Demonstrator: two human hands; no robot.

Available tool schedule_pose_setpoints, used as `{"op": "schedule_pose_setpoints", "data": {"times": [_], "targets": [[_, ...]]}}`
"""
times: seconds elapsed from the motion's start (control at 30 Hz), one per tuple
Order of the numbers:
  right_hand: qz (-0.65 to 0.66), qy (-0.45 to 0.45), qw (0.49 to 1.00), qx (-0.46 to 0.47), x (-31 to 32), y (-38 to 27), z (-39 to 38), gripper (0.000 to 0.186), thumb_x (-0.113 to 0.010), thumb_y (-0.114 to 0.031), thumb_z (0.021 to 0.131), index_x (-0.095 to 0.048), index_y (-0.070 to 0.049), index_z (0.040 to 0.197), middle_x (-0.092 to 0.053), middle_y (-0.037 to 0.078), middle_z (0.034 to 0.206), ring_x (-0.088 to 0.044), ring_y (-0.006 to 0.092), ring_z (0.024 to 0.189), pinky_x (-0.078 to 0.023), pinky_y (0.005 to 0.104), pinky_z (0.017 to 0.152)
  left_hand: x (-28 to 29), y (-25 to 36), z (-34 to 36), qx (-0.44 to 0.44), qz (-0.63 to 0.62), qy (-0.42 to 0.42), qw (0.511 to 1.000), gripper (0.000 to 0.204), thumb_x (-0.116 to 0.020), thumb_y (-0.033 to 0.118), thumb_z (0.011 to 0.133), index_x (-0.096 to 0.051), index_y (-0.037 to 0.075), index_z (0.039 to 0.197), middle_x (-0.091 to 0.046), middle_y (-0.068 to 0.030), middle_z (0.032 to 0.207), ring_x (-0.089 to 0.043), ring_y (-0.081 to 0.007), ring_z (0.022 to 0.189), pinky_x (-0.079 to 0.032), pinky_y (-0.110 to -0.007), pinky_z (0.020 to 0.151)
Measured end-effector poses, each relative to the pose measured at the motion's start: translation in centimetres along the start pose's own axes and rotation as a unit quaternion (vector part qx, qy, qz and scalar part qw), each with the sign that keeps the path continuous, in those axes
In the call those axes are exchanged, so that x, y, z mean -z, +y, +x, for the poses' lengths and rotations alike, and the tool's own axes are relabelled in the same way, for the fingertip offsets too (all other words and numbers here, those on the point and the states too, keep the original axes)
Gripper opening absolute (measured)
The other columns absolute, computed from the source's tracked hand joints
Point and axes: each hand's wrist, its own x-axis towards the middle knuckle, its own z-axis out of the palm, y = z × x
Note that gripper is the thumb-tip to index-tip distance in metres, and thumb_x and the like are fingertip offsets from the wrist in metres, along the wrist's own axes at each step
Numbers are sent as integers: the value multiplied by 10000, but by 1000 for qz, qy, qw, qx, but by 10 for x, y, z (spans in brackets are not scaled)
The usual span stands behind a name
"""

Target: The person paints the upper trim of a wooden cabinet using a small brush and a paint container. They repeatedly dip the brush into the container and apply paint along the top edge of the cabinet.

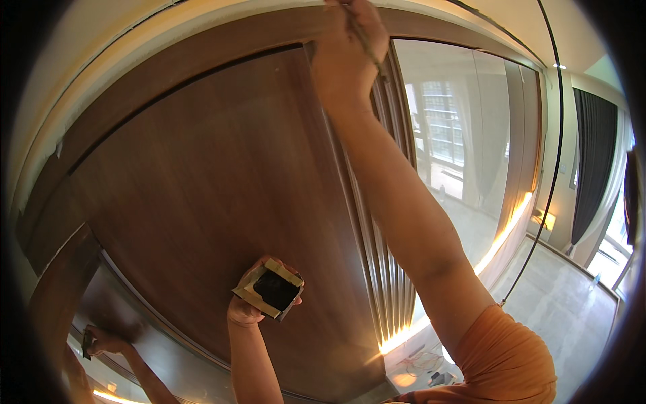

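My right hand [346, 57] is raised high against the top of a dark brown wooden door panel [215, 175] and grips a thin brush [367, 44] whose tip touches the upper edge near the ribbed wooden strip [383, 269]. My left hand [252, 306] is held low in front of the panel. It holds a small square cardboard tray [270, 289] with a dark patch of stain in its middle. An orange sleeve covers my right upper arm.
A large mirror [464, 148] to the right of the ribbed strip reflects a room with windows. A black cable [555, 135] hangs down at the right. A glossy surface at lower left reflects my arm [128, 357]. Warm strip lights glow along the floor.
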Motion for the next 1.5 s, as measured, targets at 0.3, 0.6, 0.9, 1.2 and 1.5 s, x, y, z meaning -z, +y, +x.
{"op": "schedule_pose_setpoints", "data": {"times": [0.3, 0.6, 0.9, 1.2, 1.5], "targets": [[25, -61, 997, 46, -13, -4, -8, 222, -515, -43, 1067, -667, 19, 1216, -664, 128, 1228, -646, 198, 1123, -521, 301, 982, 0, -3, -2, 3, -7, 4, 1000, 953, -983, 225, 662, -485, 70, 1460, -612, -173, 1337, -613, -412, 1240, -631, -548, 923], [15, -83, 996, 16, -2, -6, -2, 241, -515, -60, 1068, -677, 22, 1226, -700, 132, 1167, -652, 197, 1118, -512, 316, 1002, 3, -3, -4, 9, -11, 7, 1000, 956, -988, 221, 655, -481, 65, 1450, -606, -180, 1347, -613, -412, 1240, -626, -553, 940], [21, -27, 999, 24, 31, 29, 21, 242, -525, -41, 1043, -681, 50, 1205, -707, 136, 1135, -648, 202, 1102, -496, 324, 1013, 4, -2, -1, 5, -3, 6, 1000, 944, -991, 215, 653, -471, 15, 1415, -603, -215, 1333, -614, -416, 1236, -623, -552, 946], [-66, 63, 994, 59, 56, 40, 35, 271, -496, -63, 1043, -682, 58, 1197, -702, 154, 1119, -642, 212, 1101, -491, 340, 990, 5, 0, 0, 5, -16, 7, 1000, 926, -994, 237, 653, -470, 1, 1379, -602, -232, 1327, -612, -408, 1233, -633, -527, 931], [-18, 33, 999, 9, 34, 23, 26, 257, -513, -62, 1058, -668, 49, 1230, -693, 155, 1181, -642, 210, 1135, -503, 315, 996, -2, 0, 1, -3, 10, 26, 1000, 894, -986, 283, 661, -489, -11, 1344, -596, -212, 1284, -611, -408, 1218, -651, -493, 892]]}}
